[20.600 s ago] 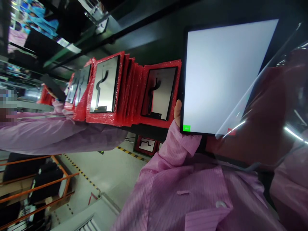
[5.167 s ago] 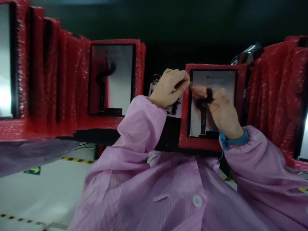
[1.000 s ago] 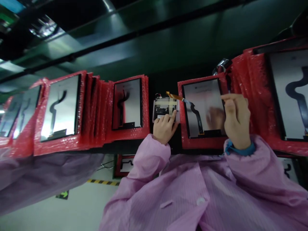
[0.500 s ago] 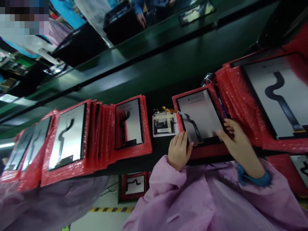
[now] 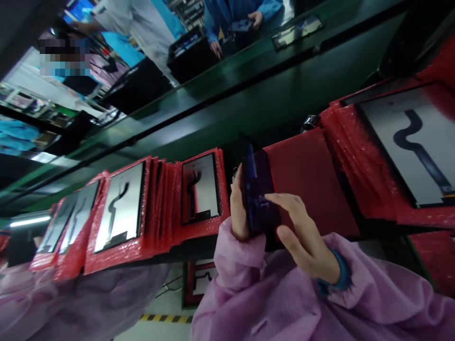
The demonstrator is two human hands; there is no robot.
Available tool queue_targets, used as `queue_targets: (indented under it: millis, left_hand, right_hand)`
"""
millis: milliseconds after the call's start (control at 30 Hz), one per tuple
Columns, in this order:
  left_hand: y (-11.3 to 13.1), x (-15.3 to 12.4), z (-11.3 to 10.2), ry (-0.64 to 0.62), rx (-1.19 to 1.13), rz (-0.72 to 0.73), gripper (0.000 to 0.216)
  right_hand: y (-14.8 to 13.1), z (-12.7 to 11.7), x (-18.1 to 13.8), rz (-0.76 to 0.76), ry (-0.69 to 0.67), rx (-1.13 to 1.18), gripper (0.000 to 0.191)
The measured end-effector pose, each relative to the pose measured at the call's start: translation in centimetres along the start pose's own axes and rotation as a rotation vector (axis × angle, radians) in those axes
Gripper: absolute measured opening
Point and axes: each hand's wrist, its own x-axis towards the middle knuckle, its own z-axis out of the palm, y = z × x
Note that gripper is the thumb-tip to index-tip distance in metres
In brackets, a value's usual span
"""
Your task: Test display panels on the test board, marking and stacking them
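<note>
Head camera, above a dark green table [image 5: 227,113]: grasps a dark panel [image 5: 255,182] in the left hand [image 5: 239,208], grip closed along the long left side. Reaches across with the right hand [image 5: 307,237], grip spread, thumb well away from forefinger, forefinger tip at the panel's face; cannot tell a touch from a near miss.

Glassy, flat and oblong, the panel; near-black with a purple-blue cast, streaked by pale reflections toward the top and marked lower down with small glowing figures resembling "12". Raised in front of the body, tilted, just at the left edge of a smooth, matte red pad [image 5: 309,175].

To the left, crinkled red plastic sleeves [image 5: 163,203], bubbled and shiny, packed upright in a row, with silver-backed sheets [image 5: 206,187] framed in black among them. To the right, more red plastic [image 5: 346,156], layered thickly behind a larger silver-backed sheet [image 5: 384,163] bearing a black S-shaped ribbon cable [image 5: 405,137].

Wears pink, finely striped cloth sleeves [image 5: 377,274], gathered at the wrist, plus a soft blue band [image 5: 343,272] on the right. Across the table, a co-worker's hands [image 5: 256,19] beside blue cuffs. Below, black-and-yellow tape [image 5: 167,318] on a pale floor.
</note>
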Motion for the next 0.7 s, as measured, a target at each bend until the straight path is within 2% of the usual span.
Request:
queue_targets:
  millis: [100, 167, 233, 333, 367, 433, 533, 600, 700]
  left_hand:
    - [1.0, 0.4, 0.2, 0.005, -0.106, -0.107, 0.048]
    - [1.3, 0.5, 0.0, 0.004, -0.152, -0.144, 0.048]
    - [1.5, 0.6, -0.2, 0.008, -0.175, -0.171, 0.05]
    - [1.7, 0.9, -0.4, 0.045, -0.208, -0.205, 0.047]
    - [1.8, 1.0, -0.6, 0.063, -0.217, -0.225, 0.046]
    - [1.9, 1.0, -1.1, 0.117, -0.212, -0.259, 0.045]
    - [1.7, 1.1, -2.0, 0.165, -0.166, -0.275, 0.048]
    - [1.3, 1.3, -2.4, 0.094, -0.118, -0.264, 0.05]
    - [0.1, 1.5, -2.4, -0.071, 0.095, -0.2, 0.065]
  right_hand:
    - [2.1, 1.6, -0.1, 0.249, 0.006, -0.105, 0.051]
    - [2.9, 2.2, -0.2, 0.319, -0.054, -0.151, 0.062]
    - [3.0, 2.3, -0.4, 0.242, -0.133, -0.079, 0.068]
    - [2.8, 2.0, -0.6, 0.116, -0.166, 0.078, 0.06]
    - [3.0, 1.9, -0.7, 0.15, -0.138, 0.083, 0.057]
    - [3.7, 1.7, -0.7, 0.317, -0.064, 0.031, 0.057]
    - [4.9, 1.3, -0.3, 0.532, -0.027, 0.043, 0.071]
    - [5.3, 0.8, 0.0, 0.524, -0.057, 0.112, 0.072]
    - [4.9, 0.0, 0.5, 0.348, -0.049, 0.015, 0.064]
